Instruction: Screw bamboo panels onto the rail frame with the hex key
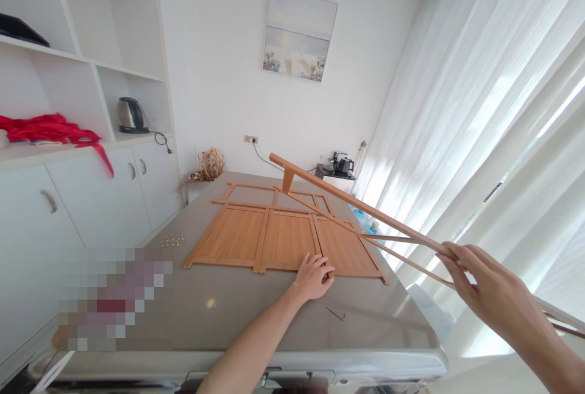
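Wooden frame, head view: raised at an angle over the right side of the bench, gripped near its bar by the right hand, thumb and fingers closed on it. Its far end crosses in front of the open wooden framework, partly obscuring it. Left hand lies palm down, fingers spread, at the near edge of the three wooden panels; anything beneath the palm cannot be determined. Hex key lies loose near that hand. Small fittings sit left of the panels; a pixelated patch conceals the near-left corner. Curtain hangs to the right.
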A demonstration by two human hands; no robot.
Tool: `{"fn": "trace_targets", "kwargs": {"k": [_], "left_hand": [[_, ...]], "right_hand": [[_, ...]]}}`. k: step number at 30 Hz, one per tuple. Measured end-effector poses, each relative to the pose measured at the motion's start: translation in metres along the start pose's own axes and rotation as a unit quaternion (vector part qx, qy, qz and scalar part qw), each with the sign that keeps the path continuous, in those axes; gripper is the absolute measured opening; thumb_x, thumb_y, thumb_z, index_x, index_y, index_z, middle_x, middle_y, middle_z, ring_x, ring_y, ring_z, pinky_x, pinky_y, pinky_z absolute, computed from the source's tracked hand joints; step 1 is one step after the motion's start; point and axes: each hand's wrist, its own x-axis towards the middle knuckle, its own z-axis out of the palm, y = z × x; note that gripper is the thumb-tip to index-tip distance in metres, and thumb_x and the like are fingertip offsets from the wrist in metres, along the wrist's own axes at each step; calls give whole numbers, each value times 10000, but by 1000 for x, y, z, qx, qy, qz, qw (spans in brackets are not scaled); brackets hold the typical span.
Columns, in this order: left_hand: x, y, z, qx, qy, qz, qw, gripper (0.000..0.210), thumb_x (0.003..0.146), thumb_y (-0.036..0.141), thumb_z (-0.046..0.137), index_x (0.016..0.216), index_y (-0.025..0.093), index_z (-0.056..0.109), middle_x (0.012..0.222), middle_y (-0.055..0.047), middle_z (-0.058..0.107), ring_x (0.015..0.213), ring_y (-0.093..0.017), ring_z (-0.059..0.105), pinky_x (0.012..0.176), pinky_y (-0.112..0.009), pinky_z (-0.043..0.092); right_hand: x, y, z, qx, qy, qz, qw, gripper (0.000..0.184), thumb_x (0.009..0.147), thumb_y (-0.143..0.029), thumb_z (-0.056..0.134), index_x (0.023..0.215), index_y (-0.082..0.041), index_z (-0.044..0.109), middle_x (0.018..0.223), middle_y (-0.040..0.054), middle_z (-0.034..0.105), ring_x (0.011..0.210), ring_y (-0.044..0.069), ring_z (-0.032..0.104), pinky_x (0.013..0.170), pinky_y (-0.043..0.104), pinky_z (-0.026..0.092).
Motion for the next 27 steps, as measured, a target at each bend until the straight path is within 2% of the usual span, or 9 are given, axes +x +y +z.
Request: {"fn": "trace_targets", "kwargs": {"k": [5, 8, 11, 14, 17, 20, 23, 25, 27], "left_hand": [[-12, 7, -13, -34, 23, -20, 999, 372, 990, 344, 425, 1296, 249, 614, 1478, -76, 501, 1400, -264, 390, 1219, -564, 140], [-41, 14, -38, -59, 38, -20, 997, 380, 990, 350, 448, 1310, 214, 600, 1501, -85, 477, 1401, -242, 404, 1196, -459, 282], [-80, 29, -83, -82, 44, -2, 996, 312, 1003, 366, 437, 1135, 241, 691, 1357, -49, 615, 1245, -206, 567, 1078, -359, 440], [-117, 51, -144, -147, 66, 36, 986, 301, 1012, 357, 445, 976, 243, 722, 996, -22, 743, 935, -170, 683, 889, -296, 523], [-140, 69, -202, -169, 166, 81, 968, 218, 998, 287, 496, 968, 239, 707, 968, -13, 738, 907, -148, 679, 855, -266, 522], [-148, 74, -240, -119, 314, 100, 937, 144, 968, 211, 543, 964, 221, 687, 933, -23, 730, 880, -151, 676, 840, -280, 517], [-152, 72, -251, -81, 383, 101, 915, 118, 945, 175, 566, 940, 212, 677, 888, -27, 709, 834, -153, 649, 799, -285, 506], [-156, 73, -246, -75, 368, 94, 922, 117, 945, 185, 563, 921, 212, 674, 845, -22, 693, 785, -150, 628, 756, -277, 494], [-160, 73, -231, -79, 309, 68, 945, 158, 961, 224, 541, 867, 216, 667, 767, -5, 671, 711, -139, 609, 697, -260, 474]], "right_hand": [[9, -13, -1, 31, -22, -12, 999, 244, 1034, -422, 424, 1149, -249, 553, 950, 56, 663, 644, 142, 617, 575, 265, 438], [21, -26, 1, 54, -21, -38, 998, 263, 1028, -413, 453, 1198, -243, 562, 923, 53, 665, 608, 134, 592, 578, 267, 428], [40, -43, 5, 83, -29, -76, 993, 292, 1038, -366, 437, 1275, -240, 552, 897, 46, 659, 636, 139, 592, 594, 262, 432], [63, -65, 11, 104, -51, -129, 985, 342, 1055, -342, 377, 1348, -236, 517, 867, 30, 645, 674, 144, 600, 607, 254, 447], [82, -93, 20, 112, -72, -173, 976, 381, 1064, -334, 336, 1390, -224, 500, 909, 47, 654, 739, 160, 617, 638, 262, 474], [92, -122, 29, 136, -71, -203, 967, 397, 1062, -337, 337, 1409, -233, 501, 920, 55, 661, 793, 179, 638, 663, 276, 497], [96, -145, 37, 176, -72, -234, 953, 365, 1058, -320, 366, 1374, -248, 533, 965, 65, 673, 844, 183, 648, 724, 292, 512], [96, -156, 41, 190, -86, -251, 945, 344, 1056, -326, 384, 1342, -240, 556, 944, 61, 674, 850, 185, 644, 740, 299, 507], [95, -163, 43, 197, -106, -251, 942, 343, 1057, -338, 388, 1335, -229, 558, 924, 52, 671, 831, 181, 635, 716, 291, 494]]}}
